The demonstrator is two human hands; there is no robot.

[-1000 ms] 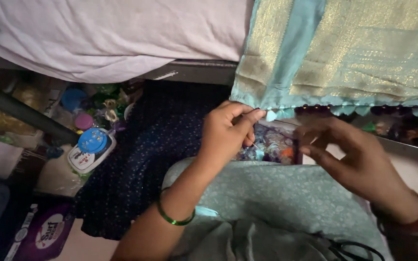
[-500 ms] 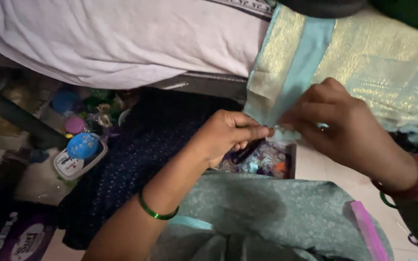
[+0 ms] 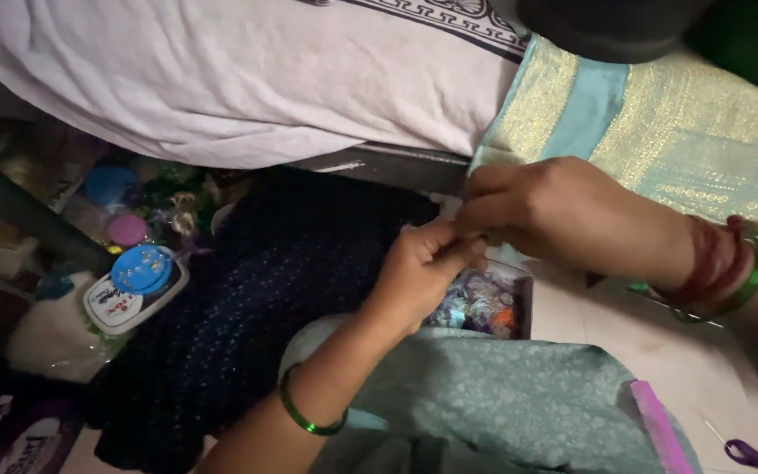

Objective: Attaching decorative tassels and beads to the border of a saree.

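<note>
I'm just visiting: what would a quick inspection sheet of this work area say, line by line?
Surface: pale floor, partly covered by a patterned teal cloth.
Job's things: gold-and-light-blue fabric; both hands pinch at its lower edge.
Clutter: open box of coloured bits, dark sequinned cloth, blue-lidded tub, purple-handled scissors, pink strip.
Grips: left hand, fingers closed at the fabric edge, green bangle on the wrist; right hand, closed at the same spot, red and green bangles.
Cables: nothing seen.
Surroundings: white cloth draped above; dim shelf of small items at left.
</note>
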